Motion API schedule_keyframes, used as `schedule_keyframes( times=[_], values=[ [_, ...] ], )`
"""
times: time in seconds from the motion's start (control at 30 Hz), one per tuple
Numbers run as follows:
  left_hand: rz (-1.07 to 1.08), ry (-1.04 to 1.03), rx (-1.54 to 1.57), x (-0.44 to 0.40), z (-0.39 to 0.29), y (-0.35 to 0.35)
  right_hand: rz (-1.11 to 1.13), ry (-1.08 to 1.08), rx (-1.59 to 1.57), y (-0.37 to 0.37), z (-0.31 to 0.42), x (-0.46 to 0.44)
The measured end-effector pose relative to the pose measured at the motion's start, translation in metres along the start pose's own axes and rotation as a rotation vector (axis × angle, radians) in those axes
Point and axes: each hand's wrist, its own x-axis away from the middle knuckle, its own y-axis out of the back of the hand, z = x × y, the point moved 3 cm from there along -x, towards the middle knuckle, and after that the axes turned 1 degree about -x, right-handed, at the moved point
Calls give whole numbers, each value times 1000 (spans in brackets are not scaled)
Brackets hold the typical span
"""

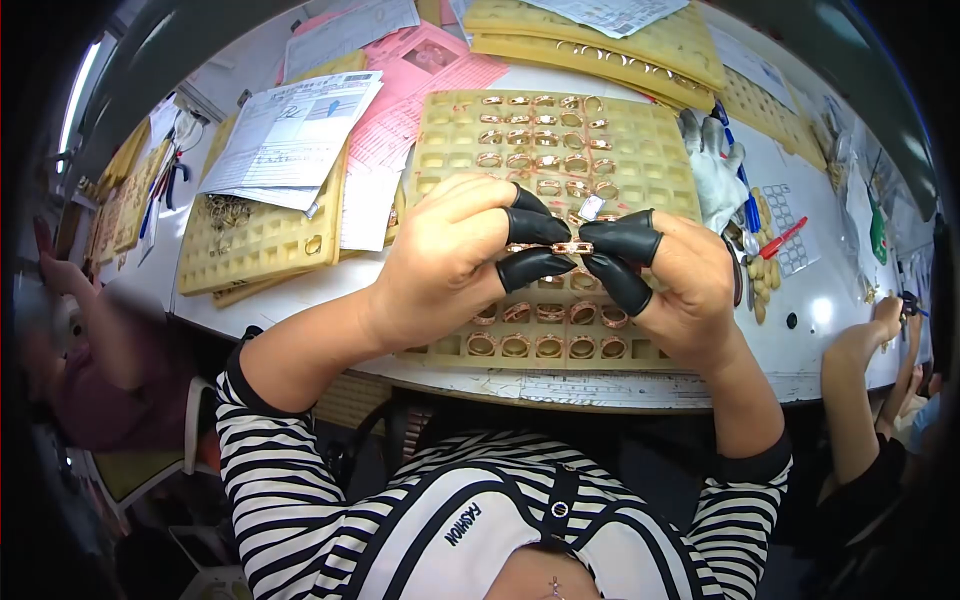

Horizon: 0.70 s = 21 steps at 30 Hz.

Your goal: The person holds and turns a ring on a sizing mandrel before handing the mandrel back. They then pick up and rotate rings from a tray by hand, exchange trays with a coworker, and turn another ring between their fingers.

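Note:
In the head view both my hands meet above a yellow tray (440,130) with rows of square pockets. Black finger cots cover the thumbs and some fingers. Between the fingertips is a rose-gold ring (573,247), pinched by my left hand (450,240) on one side and my right hand (690,265) on the other. A small pale tag (592,207) shows just above the ring. Many similar rings (545,134) stand in the tray's pockets, both beyond and below my hands; those directly beneath are partly hidden.
At left, printed papers (290,135) lie on another yellow tray (250,255). More trays (600,50) are stacked at the back. A white glove (708,165), a red pen (783,237) and blue pens lie at right. Other people's arms (860,360) show at both sides.

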Motion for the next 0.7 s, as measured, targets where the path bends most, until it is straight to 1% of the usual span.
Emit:
schedule_keyframes(
  times=[0.1,0.13,0.37,0.4,0.47,0.5,0.57,0.67,0.7],
  values=[
    [-50,-29,2,0,-1,1,6,-7,-13,0,0,0],
    [-1,-32,2,1,-2,4,12,4,-4,0,0,-1],
    [-31,-44,-21,0,-5,5,44,-5,-29,-2,-2,0],
    [-38,-54,-28,0,-4,4,78,-29,-19,-2,-3,1],
    [-38,-44,-26,0,-5,5,49,-32,-10,-2,-2,0],
    [-45,-49,-18,0,-4,4,58,-88,21,0,0,1],
    [-30,-41,-39,0,-5,5,-22,-56,17,0,1,0],
    [-29,-23,-46,2,-3,3,1,6,28,-1,-1,0],
    [-24,-35,-48,1,-2,3,10,-16,12,-1,-2,1]
  ],
)
